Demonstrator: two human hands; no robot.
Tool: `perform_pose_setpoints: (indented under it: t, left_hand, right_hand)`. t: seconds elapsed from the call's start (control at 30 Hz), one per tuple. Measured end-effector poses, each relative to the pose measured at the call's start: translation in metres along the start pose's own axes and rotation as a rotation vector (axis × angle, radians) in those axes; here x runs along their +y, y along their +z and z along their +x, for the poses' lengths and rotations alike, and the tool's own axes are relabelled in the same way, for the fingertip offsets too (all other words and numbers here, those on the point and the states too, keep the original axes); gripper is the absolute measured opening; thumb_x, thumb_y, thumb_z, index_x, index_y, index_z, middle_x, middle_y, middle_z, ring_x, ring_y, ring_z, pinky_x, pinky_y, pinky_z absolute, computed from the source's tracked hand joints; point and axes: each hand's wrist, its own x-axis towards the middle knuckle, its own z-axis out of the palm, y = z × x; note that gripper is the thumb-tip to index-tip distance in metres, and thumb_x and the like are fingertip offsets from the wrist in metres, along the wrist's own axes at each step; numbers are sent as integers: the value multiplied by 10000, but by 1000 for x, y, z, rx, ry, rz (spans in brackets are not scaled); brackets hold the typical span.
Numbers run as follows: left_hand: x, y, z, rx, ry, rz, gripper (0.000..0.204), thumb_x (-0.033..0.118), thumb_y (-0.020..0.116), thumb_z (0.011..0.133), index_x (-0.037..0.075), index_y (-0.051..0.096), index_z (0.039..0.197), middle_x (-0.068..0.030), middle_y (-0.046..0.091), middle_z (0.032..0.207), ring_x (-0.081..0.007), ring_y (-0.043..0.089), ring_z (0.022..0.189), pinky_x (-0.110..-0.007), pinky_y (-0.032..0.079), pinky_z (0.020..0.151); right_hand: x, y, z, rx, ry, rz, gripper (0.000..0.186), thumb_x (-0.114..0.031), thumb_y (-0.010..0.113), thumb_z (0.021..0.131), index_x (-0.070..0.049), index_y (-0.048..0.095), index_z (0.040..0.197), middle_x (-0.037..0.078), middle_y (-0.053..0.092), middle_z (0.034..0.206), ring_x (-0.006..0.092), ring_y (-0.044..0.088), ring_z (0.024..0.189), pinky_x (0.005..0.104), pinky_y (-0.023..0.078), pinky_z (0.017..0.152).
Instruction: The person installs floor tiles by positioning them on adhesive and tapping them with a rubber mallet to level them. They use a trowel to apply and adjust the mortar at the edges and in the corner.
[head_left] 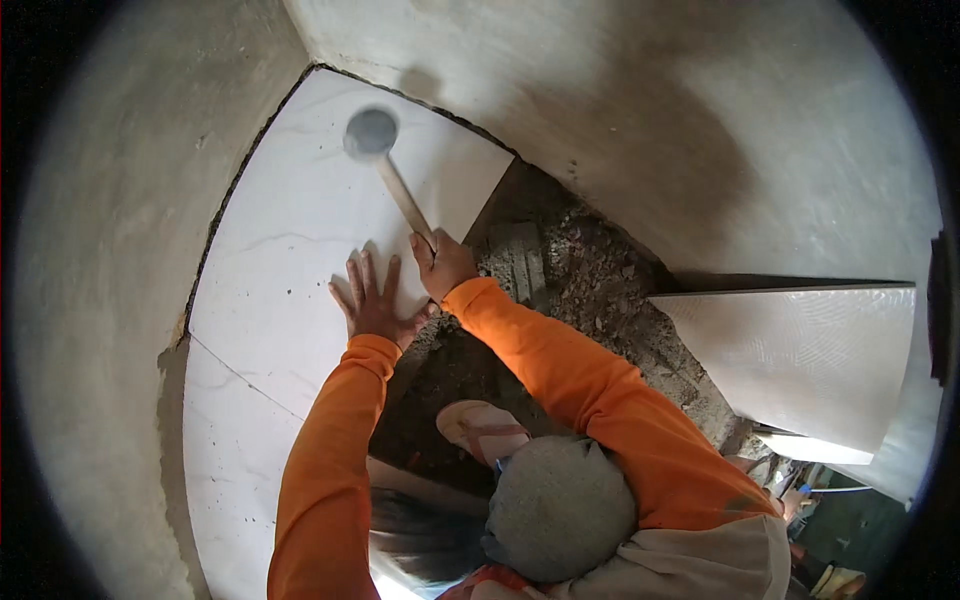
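A mallet with a round grey head and a pale wooden handle is raised over a large white floor tile with faint grey veins. My right hand wraps round the lower end of its handle. The mallet's head is slightly blurred; whether it touches the tile I cannot tell. My left hand lies flat on the same tile near its right edge, fingers spread. Nearer to me, a thin seam parts this tile from a second white tile, partly hidden behind my left arm.
Bare walls meet at the far corner, with a dark gap along the tile. Rough grey mortar bed lies right of the tile. Another tile leans against the right wall. My sandalled foot stands on dark ground. Assorted items lie at lower right.
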Motion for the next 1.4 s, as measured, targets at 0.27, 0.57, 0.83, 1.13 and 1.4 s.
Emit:
perform_pose_setpoints:
  t: [0.27, 0.57, 0.83, 1.13, 1.4]
  left_hand:
    - [-2, 7, 0, 112, 22, -2, 893, 704, 488, 745, 205, 274, 1456, -163, 87, 1537, -359, -9, 1420, -664, -10, 1053]
    - [6, -6, 0, -14, 15, 7, 934, 710, 518, 745, 163, 261, 1456, -138, 41, 1544, -339, -17, 1421, -626, -21, 1077]
    - [-162, 59, -80, 463, -91, 135, 638, 405, 502, 905, 144, 286, 1446, -87, 208, 1523, -255, 185, 1401, -455, 180, 1117]
    - [-203, 90, -191, 1, -722, 383, 608, 555, 277, 940, 282, 179, 1475, -22, 141, 1547, -261, 143, 1415, -501, 170, 1107]
    - [-178, 65, -241, -267, -292, -225, 604, 514, 394, 921, 25, 521, 1253, -231, 597, 1152, -394, 543, 1105, -438, 431, 933]
  right_hand:
    - [1, -14, 16, -341, 276, -256, 625, -529, 384, 929, 66, 537, 1042, 257, 627, 859, 403, 630, 816, 448, 505, 729]
    - [-15, -73, 22, -237, 241, -233, 723, -605, 299, 922, 64, 573, 958, 178, 605, 747, 345, 616, 715, 455, 498, 676]
    - [49, -195, -174, -96, 354, -204, 610, -597, 507, 843, -14, 626, 975, 194, 616, 713, 342, 625, 712, 448, 458, 650]
    - [235, -267, -484, 302, 922, -396, 533, -527, 569, 846, 3, 618, 827, 163, 581, 576, 270, 608, 526, 412, 466, 511]
    - [275, -233, -492, 652, 1088, 115, 534, -562, 577, 821, -29, 589, 866, 91, 496, 616, 243, 530, 522, 389, 426, 484]
